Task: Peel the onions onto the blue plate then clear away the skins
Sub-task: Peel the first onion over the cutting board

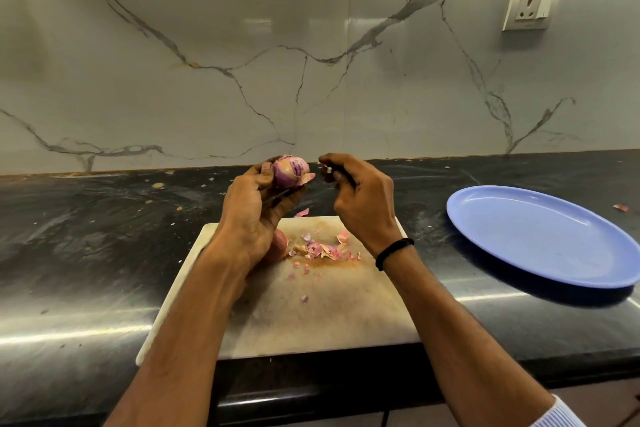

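Note:
My left hand (pixel 258 204) grips a partly peeled purple onion (pixel 290 170) above the far edge of the white cutting board (pixel 322 315). A thin dark blade or stick shows under the onion in the same hand. My right hand (pixel 360 198) is just right of the onion and pinches a small scrap of skin (pixel 327 169) between its fingertips. A second onion (pixel 278 246) lies on the board, mostly hidden behind my left wrist. Loose onion skins (pixel 320 250) are heaped on the board. The blue plate (pixel 543 236) sits to the right, with nothing on it.
The black counter (pixel 86 236) runs along a marble wall and carries small skin flakes; one scrap (pixel 620 208) lies past the plate. A wall socket (pixel 529 8) is at the upper right. The board's near edge reaches the counter's front edge.

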The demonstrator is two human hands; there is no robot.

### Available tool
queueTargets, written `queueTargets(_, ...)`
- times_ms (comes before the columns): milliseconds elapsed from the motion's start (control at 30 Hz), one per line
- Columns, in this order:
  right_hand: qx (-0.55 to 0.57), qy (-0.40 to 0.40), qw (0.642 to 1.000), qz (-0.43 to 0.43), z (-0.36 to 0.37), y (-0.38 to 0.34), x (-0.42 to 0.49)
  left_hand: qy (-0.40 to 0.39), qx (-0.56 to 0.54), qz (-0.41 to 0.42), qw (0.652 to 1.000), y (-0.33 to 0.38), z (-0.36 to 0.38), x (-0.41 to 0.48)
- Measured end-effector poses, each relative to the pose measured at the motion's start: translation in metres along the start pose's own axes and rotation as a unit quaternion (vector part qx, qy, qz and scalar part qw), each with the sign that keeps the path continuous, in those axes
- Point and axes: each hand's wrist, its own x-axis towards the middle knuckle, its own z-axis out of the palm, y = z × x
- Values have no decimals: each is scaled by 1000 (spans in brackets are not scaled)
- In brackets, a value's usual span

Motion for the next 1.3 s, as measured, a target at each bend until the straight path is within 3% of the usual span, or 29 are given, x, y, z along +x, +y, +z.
queueTargets(167,22,-54,997,-41,4,-6,0,-2,20,0,1000,0,1,0)
queueTargets(333,-1,-11,996,-85,7,-3,-2,2,46,-8,999,-2,3,-2)
queueTargets(867,-24,33,999,-17,2,-1,-1,23,26,-45,998,1,3,-4)
queueTargets(1133,37,-51,998,0,8,-5,-3,21,56,-18,998,1,5,-5)
queueTargets(1300,22,-22,1000,3,9,-4,-4,5,67,-2,998,1,3,-4)
